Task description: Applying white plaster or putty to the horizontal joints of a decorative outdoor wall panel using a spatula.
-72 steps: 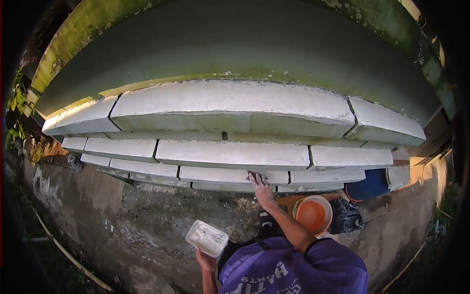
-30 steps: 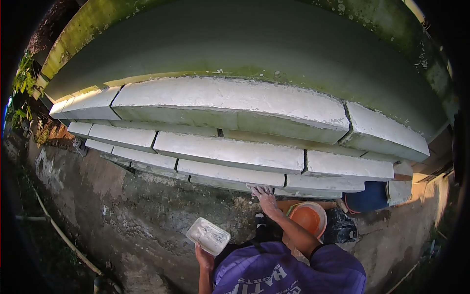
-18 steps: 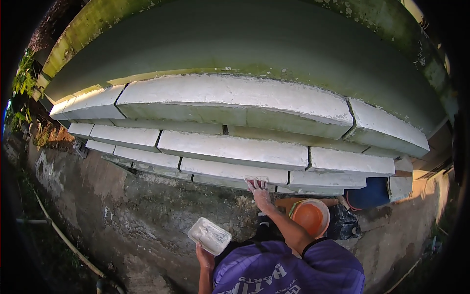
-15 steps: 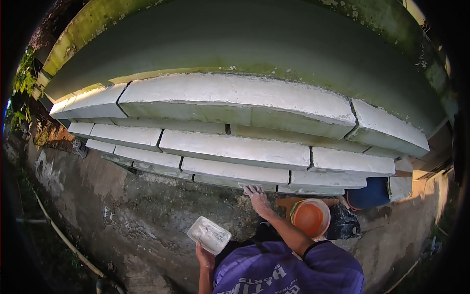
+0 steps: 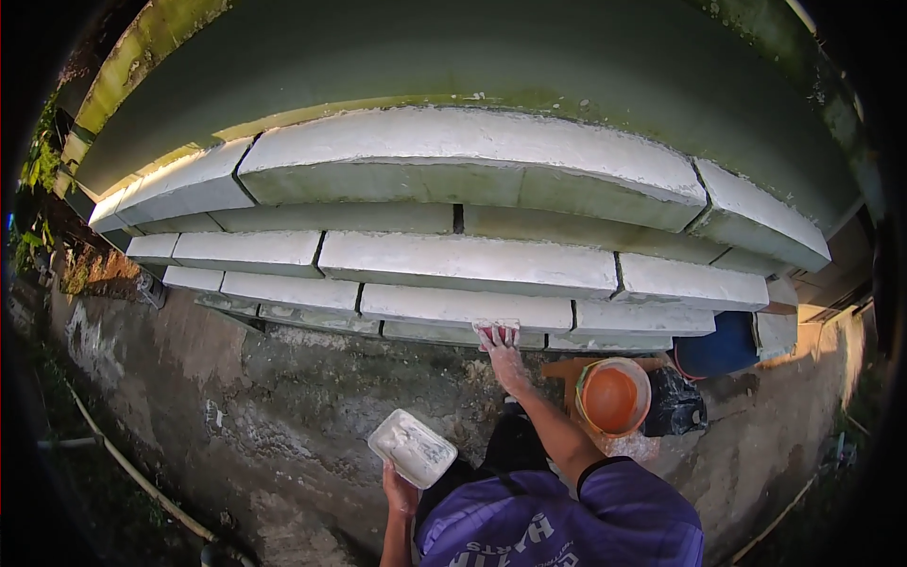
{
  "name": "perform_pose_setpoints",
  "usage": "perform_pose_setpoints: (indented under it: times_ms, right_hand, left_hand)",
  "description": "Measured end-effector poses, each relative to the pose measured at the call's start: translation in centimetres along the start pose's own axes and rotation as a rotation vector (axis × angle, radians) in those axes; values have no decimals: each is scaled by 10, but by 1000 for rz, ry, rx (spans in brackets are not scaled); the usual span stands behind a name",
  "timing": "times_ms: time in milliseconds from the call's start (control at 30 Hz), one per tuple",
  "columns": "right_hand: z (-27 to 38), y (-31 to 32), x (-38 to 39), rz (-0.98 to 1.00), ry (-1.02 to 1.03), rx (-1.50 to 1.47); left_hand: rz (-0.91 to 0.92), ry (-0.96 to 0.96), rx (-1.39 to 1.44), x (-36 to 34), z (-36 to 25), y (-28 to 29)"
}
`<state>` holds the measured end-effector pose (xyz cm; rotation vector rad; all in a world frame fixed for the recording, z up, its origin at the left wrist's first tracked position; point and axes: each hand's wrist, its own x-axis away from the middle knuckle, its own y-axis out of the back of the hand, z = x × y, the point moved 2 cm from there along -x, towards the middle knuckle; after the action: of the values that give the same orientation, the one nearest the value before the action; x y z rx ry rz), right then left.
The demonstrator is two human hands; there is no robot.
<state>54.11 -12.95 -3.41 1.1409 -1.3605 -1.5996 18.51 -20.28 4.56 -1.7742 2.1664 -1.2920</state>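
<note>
My left hand grips a pale rectangular tub by its near edge. White paste is smeared over the tub's inside. Ahead of it, my right hand, dusted white, reaches to the front of the lowest white-topped ledge. A small flat white piece shows at its fingertips, against that ledge; its exact kind is unclear. The fingers are bent over it and partly hidden.
More white-topped ledges rise in steps to a green-stained wall. Right of my arm stand an orange bucket, a black plastic bag and a blue container. A pale pipe lies on the left.
My right hand has moved forward and up onto the lowest ledge's front, its fingers now more bent. The tub stays in my left hand. The whole view has shifted slightly.
</note>
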Motion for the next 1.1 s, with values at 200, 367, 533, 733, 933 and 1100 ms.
perform_pose_setpoints:
  times_ms: [200, 367, 533, 733, 933, 1100]
  right_hand:
    - [-25, 33, -5, -41, 55, -99]
    - [-137, -1, -3, -49, -66, 45]
    - [-146, 19, 49, 11, 54, -13]
    - [-164, 43, 39, -102, 169, -178]
    - [-152, 9, -4, -26, 69, 39]
    - [-98, 11, 43, -40, 32, 107]
  left_hand:
    - [-65, -29, -16, 4, 5, 21]
    - [-80, -68, 14, 7, 14, -10]
    - [-115, -57, 41, 3, 35, -28]
    - [-121, -66, 59, -8, 52, -55]
    - [-104, -75, 37, -16, 61, -84]
    - [-151, -118, 71, -12, 75, -89]
